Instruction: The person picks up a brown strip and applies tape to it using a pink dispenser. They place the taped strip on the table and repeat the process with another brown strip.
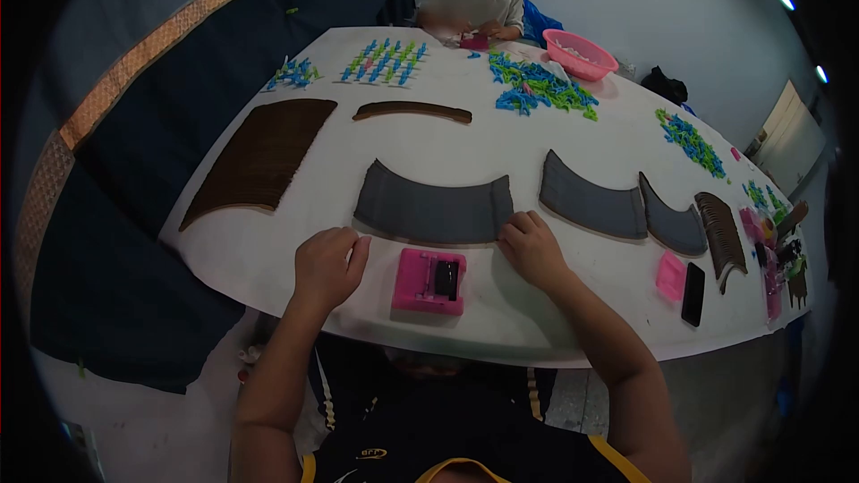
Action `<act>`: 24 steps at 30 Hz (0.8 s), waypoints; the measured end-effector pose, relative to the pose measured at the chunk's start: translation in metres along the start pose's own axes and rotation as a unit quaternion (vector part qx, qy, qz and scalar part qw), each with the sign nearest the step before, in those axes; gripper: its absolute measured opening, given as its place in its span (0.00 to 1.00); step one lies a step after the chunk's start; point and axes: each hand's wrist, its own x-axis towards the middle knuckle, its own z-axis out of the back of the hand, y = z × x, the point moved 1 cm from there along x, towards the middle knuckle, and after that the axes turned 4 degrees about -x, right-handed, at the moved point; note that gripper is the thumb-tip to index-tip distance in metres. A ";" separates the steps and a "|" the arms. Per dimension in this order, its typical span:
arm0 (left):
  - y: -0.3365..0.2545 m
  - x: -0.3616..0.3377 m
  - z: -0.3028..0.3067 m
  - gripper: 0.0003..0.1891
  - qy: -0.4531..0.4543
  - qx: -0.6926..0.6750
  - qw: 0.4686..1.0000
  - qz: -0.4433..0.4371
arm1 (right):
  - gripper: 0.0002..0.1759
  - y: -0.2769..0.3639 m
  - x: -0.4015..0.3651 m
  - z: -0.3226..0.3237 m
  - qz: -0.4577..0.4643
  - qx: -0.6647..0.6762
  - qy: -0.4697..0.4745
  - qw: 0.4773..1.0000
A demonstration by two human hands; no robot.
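A grey sheet (436, 206) lies flat in the near middle of the table (528, 309), its long edges bowed (the wide lens may add to that). It looks thin and light, probably bendable rather than rigid, with a dull surface that should not slip much; its pointed corners seem the parts easiest to crease, so the short ends look the better hold.

The person's right hand (534, 246) is at its near right corner, fingers bent inward; whether they pinch the edge or merely rest there cannot be told. The left hand (333, 264) is just off the near left corner, fingers curled, thumb alongside; whether it grips anything cannot be told.

Between the hands, on the near side, sits one pink box (407, 282) with a black insert. Two more grey sheets (591, 199) lie to the right. Three brown pieces are visible: a broad mat (264, 156) and a narrow strip (412, 109) on the left, and a ribbed piece (718, 228) on the right, near one black phone (693, 293) and one small pink tray (671, 277).
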 end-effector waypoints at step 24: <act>-0.079 0.075 0.014 0.02 0.188 0.049 0.934 -0.301 | 0.07 0.080 0.046 0.059 -0.060 0.322 0.112 0.938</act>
